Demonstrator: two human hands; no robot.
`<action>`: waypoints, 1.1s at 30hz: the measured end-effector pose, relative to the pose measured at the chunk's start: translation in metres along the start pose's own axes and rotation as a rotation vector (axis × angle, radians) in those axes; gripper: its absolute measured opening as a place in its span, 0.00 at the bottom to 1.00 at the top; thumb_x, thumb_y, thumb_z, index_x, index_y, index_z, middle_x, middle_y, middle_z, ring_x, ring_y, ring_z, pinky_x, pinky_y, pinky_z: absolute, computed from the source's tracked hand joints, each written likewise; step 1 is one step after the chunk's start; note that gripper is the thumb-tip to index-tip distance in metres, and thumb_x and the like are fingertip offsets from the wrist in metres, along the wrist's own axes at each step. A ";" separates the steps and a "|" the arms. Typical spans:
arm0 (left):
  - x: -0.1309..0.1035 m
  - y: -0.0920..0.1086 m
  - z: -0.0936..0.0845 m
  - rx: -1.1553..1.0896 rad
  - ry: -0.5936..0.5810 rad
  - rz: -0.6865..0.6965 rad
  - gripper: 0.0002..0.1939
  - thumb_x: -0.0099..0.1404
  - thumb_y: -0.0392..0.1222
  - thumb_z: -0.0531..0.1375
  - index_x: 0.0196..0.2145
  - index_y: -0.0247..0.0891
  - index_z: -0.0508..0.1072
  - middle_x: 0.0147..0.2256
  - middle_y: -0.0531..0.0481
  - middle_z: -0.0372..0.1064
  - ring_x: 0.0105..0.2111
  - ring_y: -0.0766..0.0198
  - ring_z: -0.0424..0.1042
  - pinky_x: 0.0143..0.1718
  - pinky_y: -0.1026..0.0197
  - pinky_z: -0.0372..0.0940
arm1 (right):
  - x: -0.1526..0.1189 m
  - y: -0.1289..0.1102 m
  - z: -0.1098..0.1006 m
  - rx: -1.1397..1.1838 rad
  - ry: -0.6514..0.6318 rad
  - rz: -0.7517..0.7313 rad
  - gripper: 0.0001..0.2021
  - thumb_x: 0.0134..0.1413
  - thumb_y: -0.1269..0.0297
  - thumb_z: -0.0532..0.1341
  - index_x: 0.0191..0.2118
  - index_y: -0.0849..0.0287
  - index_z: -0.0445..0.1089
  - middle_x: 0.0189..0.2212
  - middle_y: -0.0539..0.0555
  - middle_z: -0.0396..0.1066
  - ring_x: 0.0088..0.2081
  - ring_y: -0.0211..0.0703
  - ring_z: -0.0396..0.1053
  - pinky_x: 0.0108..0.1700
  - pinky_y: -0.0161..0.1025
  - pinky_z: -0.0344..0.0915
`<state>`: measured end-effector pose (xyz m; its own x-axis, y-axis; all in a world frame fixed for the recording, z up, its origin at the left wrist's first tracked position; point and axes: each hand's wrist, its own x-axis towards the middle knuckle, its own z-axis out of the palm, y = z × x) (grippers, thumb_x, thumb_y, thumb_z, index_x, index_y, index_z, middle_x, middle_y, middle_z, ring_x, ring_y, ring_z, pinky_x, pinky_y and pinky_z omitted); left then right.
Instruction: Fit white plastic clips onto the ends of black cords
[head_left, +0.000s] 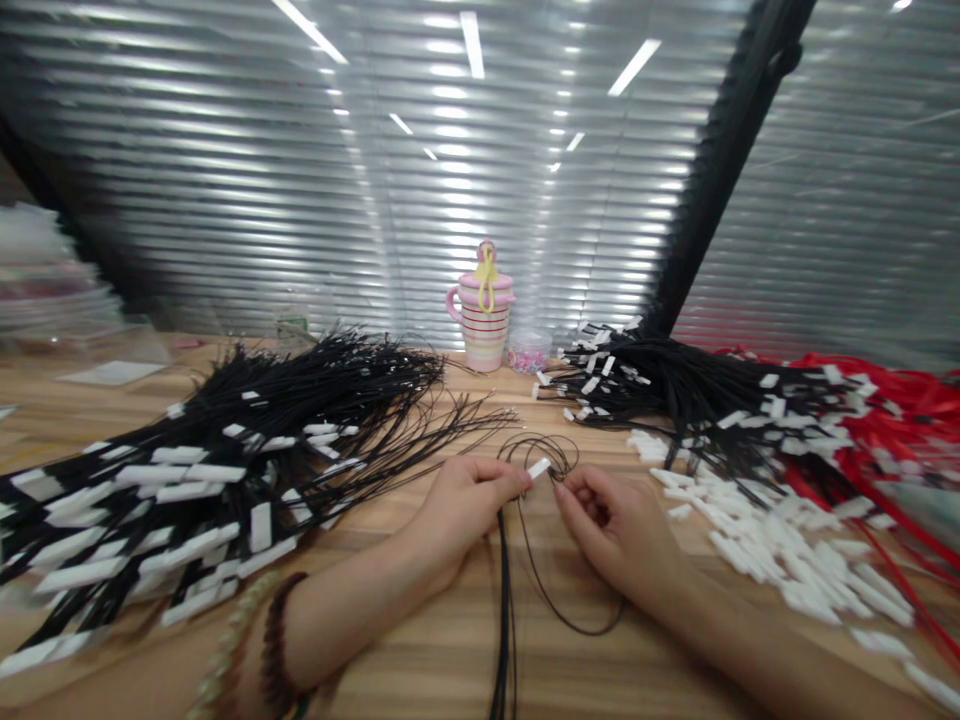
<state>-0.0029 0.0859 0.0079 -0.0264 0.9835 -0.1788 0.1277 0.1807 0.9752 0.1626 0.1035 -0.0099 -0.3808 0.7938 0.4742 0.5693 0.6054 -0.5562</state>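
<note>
Near the middle of the wooden table (420, 620), my left hand (472, 495) pinches a small white piece (538, 468) between thumb and fingers. Thin black cord (574, 628) loops around and behind that piece, and straight black strands (504, 610) run down from my left hand toward the near edge. Just right of the white piece, my right hand (607, 515) has its thumb and index finger pressed together on the thin black cord. Its other fingers are curled in.
Black cords with white pieces (322, 390) lie at left; another black bundle (675, 380) is at right. Loose white pieces (780, 545) and red cords (900, 410) lie at far right. A striped pink mug (484, 335) and a bead tub (529, 355) stand at the back.
</note>
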 end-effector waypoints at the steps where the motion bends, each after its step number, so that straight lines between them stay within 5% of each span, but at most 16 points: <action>1: 0.000 0.000 0.000 -0.004 -0.001 0.000 0.16 0.51 0.49 0.58 0.30 0.32 0.73 0.25 0.48 0.66 0.21 0.69 0.57 0.20 0.67 0.47 | 0.000 0.000 0.000 0.004 -0.004 0.001 0.09 0.53 0.65 0.53 0.25 0.61 0.63 0.17 0.47 0.61 0.20 0.33 0.59 0.23 0.31 0.51; 33: -0.003 0.002 0.001 0.001 0.019 0.013 0.14 0.51 0.46 0.59 0.28 0.31 0.73 0.23 0.50 0.63 0.21 0.72 0.52 0.20 0.68 0.45 | 0.000 -0.002 -0.001 0.007 -0.031 0.019 0.09 0.53 0.65 0.52 0.25 0.61 0.62 0.18 0.48 0.61 0.21 0.33 0.58 0.24 0.31 0.51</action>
<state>-0.0016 0.0833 0.0105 -0.0438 0.9856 -0.1631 0.1287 0.1675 0.9774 0.1626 0.1022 -0.0083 -0.3921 0.8064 0.4426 0.5717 0.5906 -0.5696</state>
